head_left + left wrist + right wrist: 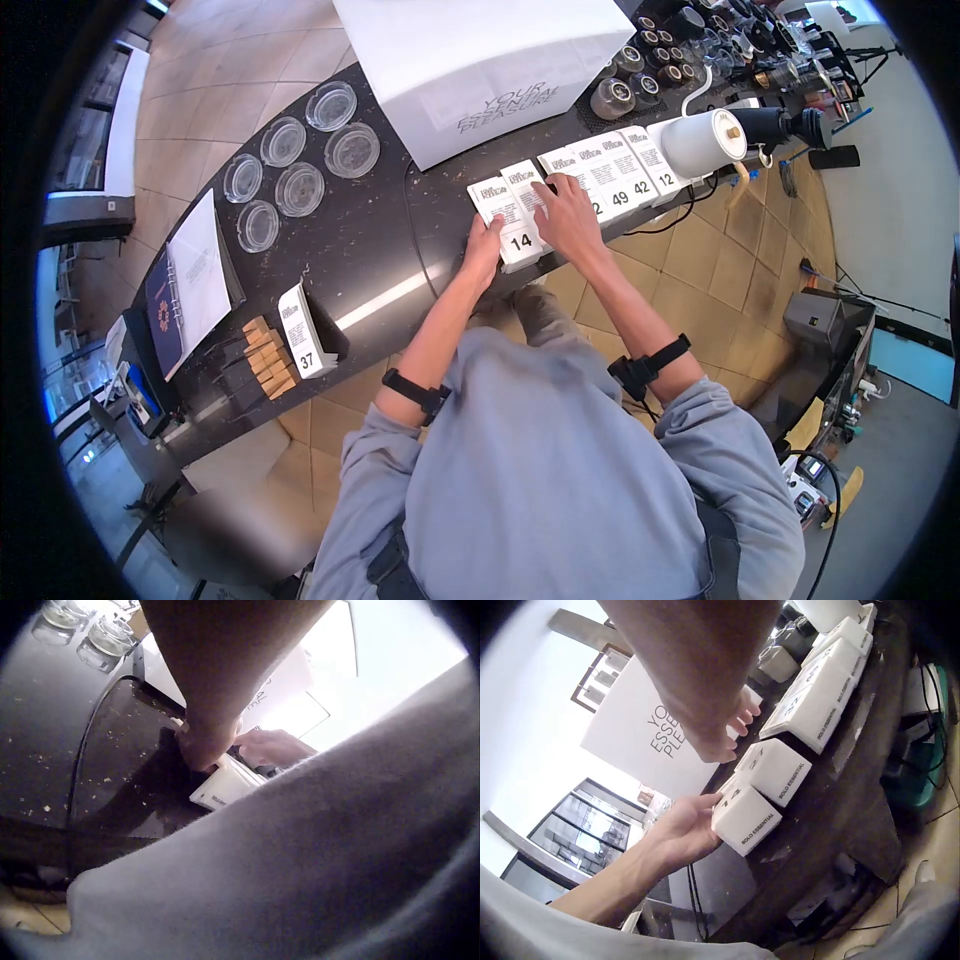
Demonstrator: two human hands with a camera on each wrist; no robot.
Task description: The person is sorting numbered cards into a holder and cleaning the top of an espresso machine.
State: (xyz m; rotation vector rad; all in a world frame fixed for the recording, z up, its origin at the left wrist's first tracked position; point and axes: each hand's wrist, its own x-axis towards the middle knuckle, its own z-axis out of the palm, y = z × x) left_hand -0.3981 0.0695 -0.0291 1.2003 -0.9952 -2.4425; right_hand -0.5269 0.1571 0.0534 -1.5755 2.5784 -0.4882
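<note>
White numbered boxes lie along the counter's near edge. My left hand (483,248) rests against the left side of box 14 (520,242), its thumb along the upper edge in the right wrist view. Box 27 (778,772) sits right beside box 14 (746,819). Over the far ends of the boxes is my right hand (573,222), fingers spread and slightly bent; whether they touch a box I cannot tell. A gap separates box 27 from the row (821,697) including 49 and 42. In the left wrist view, my left hand (206,742) partly hides the boxes (225,784).
Behind the boxes stands a large white box (500,80). A white kettle (703,143) and dark-lidded jars (612,98) are right; glass jars (300,189), box 37 (305,335), wooden blocks (268,358) and a binder (195,280) are left. A cable (411,225) crosses the counter.
</note>
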